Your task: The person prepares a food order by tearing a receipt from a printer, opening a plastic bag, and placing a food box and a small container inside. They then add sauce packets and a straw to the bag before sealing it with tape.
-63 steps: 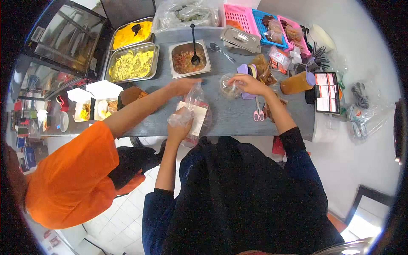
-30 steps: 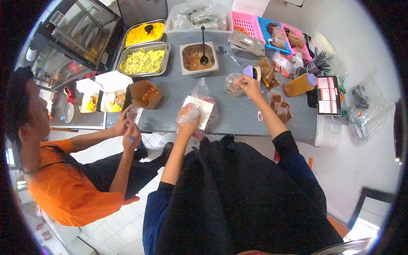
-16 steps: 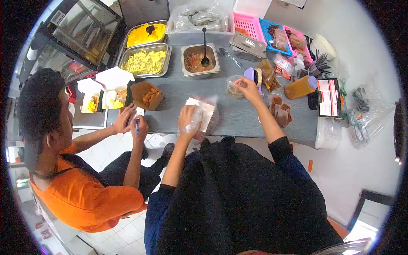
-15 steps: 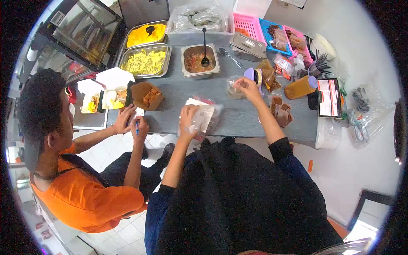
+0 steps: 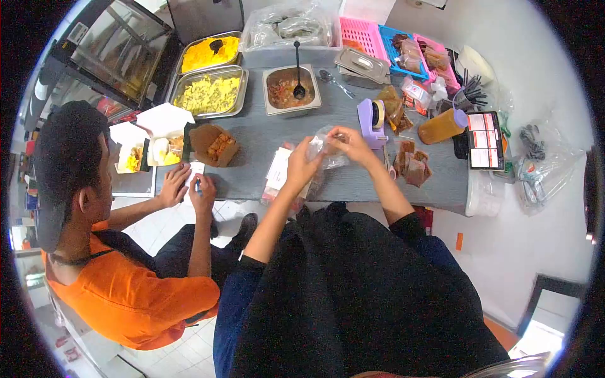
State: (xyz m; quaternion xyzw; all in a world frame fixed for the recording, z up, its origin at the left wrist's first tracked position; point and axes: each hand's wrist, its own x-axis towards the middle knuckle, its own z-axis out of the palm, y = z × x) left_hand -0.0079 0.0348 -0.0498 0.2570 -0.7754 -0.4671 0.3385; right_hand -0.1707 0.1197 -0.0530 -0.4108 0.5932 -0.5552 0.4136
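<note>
Here, left hand [image 5: 301,165] and right hand [image 5: 350,145], both grips closed on crinkly clear plastic bag [image 5: 324,151]

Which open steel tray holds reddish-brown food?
The small square steel tray with the black ladle; the wide tray and the rear tray hold yellow food.

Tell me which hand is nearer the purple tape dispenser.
Right. The right hand is just short of the purple tape dispenser, not touching; the left hand is farther left, both pinching a small clear bag.
</note>
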